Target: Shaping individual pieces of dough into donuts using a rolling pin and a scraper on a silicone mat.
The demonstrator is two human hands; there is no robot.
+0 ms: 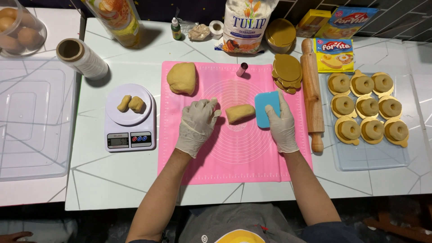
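A small log of yellow dough (240, 113) lies in the middle of the pink silicone mat (234, 166). My gloved left hand (196, 126) rests on the mat just left of it, fingers apart, fingertips near the dough's end. In my gloved right hand (282, 125) is a blue plastic scraper (265, 108), held upright against the dough's right end. A large ball of dough (182, 78) sits at the mat's far left corner. Two small dough pieces (130, 104) lie on the white kitchen scale (130, 135).
A wooden rolling pin (312, 99) lies along the mat's right edge. Beyond it, a clear tray (373, 157) holds several dough rings on gold discs. A stack of gold discs (286, 72), a small pink cutter (242, 69), a flour bag (246, 24) and a film roll (83, 58) stand behind.
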